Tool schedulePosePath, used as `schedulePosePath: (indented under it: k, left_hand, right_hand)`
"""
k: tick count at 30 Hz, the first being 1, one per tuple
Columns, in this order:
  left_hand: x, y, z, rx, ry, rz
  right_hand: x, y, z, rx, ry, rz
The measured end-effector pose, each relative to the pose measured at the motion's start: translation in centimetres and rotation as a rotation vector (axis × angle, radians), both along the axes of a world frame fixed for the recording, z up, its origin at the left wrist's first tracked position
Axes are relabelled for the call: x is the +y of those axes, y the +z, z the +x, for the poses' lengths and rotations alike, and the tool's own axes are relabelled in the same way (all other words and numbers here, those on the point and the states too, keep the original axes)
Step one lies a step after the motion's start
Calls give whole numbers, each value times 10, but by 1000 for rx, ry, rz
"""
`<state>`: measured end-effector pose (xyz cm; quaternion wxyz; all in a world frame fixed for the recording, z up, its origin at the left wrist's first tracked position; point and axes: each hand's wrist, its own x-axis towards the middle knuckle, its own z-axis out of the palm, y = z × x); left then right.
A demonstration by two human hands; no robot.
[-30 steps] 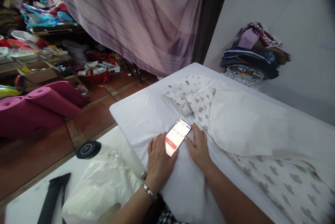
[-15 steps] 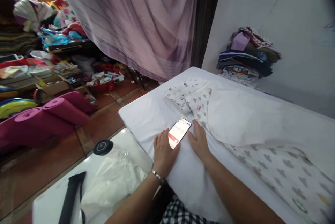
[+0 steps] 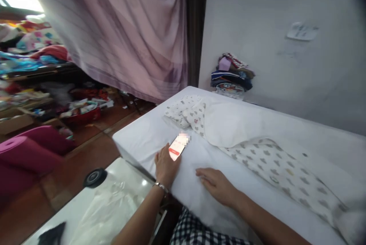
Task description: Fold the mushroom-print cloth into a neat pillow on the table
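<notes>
A lit smartphone (image 3: 177, 147) with a red bar on its screen is at the front left part of the white-sheeted bed (image 3: 137, 132). My left hand (image 3: 166, 166) grips its lower left end, fingers along the left edge and thumb by the bottom. Over the sheet to the right of the phone is my right hand (image 3: 215, 184), holding nothing, its fingers loosely stretched out and pointing left. Behind the phone lies a bunched cloth with a grey leaf-like print (image 3: 196, 119), joined to a white and patterned quilt (image 3: 257, 151).
At lower left, a white table (image 3: 68, 207) bears a thin plastic bag (image 3: 105, 208), a round black object (image 3: 95, 177) and a dark item (image 3: 53, 233). Pink rolled mats (image 3: 31, 149) lie on the tiled floor. Folded clothes (image 3: 231, 75) are stacked by the wall.
My right hand has drawn away from the phone's right edge, back and to the right. My left hand stays at the phone. The view has turned to the right.
</notes>
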<state>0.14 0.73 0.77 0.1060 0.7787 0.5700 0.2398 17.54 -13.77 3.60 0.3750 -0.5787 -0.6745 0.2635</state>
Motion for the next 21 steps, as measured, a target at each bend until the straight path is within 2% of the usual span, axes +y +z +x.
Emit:
schedulePosePath:
  k: [3,5,9,12,14,16,19,21]
  left_hand:
    - [3,2,0,19,-3,-17]
    - [6,3,-1,33,4,-40]
    - [9,7,-2,33,28,-27]
    - [6,17,4,-8,-29,105]
    - [2,27,17,-80,-138,173]
    - [-3,35,37,-164,-266,141]
    - [-8,40,76,-231,-415,-79]
    - [-8,39,103,-220,-467,-193]
  right_hand:
    - [-43,6,19,-23,-74,-67]
    - [-75,6,33,-19,-172,-93]
    - [-141,-4,70,-3,-485,-110]
    - [-189,-9,107,-26,-714,-90]
    - [-217,-9,135,-68,-879,-38]
    - [-239,-7,161,-117,-1034,13]
    - [-261,-5,197,-186,-1215,22]
    - [-269,-7,216,-260,-1297,12]
